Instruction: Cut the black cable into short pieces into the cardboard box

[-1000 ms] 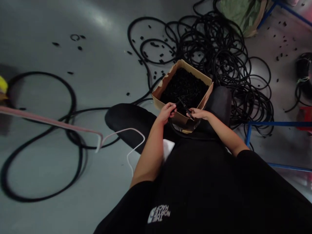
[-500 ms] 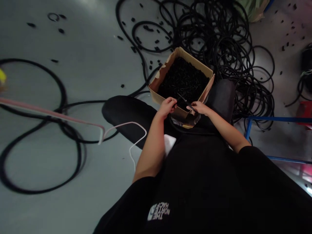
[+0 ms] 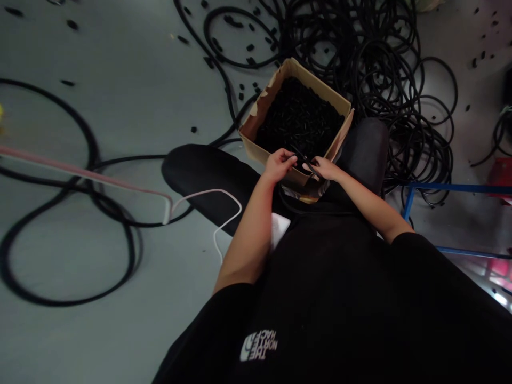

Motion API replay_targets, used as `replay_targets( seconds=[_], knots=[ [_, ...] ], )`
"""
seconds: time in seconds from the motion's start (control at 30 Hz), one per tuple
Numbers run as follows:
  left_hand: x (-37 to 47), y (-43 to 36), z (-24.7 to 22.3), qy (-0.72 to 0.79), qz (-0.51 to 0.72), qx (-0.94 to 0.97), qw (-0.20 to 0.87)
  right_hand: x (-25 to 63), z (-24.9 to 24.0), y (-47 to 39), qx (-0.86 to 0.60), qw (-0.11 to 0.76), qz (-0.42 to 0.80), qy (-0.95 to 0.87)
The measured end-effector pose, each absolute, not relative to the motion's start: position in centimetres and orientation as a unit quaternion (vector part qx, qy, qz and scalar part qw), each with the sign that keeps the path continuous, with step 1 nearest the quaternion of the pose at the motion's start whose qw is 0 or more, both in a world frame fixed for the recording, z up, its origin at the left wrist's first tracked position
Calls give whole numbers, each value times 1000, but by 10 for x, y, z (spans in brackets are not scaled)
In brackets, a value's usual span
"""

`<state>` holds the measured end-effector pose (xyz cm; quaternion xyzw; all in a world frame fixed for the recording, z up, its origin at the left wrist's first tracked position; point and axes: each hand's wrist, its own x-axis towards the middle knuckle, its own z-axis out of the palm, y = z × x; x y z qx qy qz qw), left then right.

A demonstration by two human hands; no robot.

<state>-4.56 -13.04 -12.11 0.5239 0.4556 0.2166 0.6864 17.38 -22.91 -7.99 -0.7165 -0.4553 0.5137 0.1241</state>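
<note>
The right hand (image 3: 325, 168) is closed around a slim, dark tool (image 3: 307, 159) shaped like scissors, held over the near rim of an open box (image 3: 256, 153). The tool's long axis runs slantwise, its narrow tip pointing forward and to the left, its handle back toward the right palm. Beside it, the left hand (image 3: 281, 164) pinches a thin black piece (image 3: 295, 156) between thumb and fingers; its exact shape is too small to make out. The box is brown cardboard, squarish, with torn, ragged edges, and is heaped with short, black bits (image 3: 302, 114). Beyond it, smooth black hose (image 3: 384, 69) lies in tangled round coils on the smooth grey floor (image 3: 132, 106), with one thicker loop (image 3: 90, 144) at the left.
</note>
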Motion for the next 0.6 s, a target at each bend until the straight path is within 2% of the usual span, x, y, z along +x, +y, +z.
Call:
replay_targets(
  seconds=[0.33, 0.6],
  knots=[
    [-49, -126, -114, 460, 214, 528, 681, 175, -58, -228, -732, 93, 451, -503],
    [-49, -130, -113, 412, 156, 542, 715, 176, -67, -226, -721, 88, 473, -498]
  ],
)
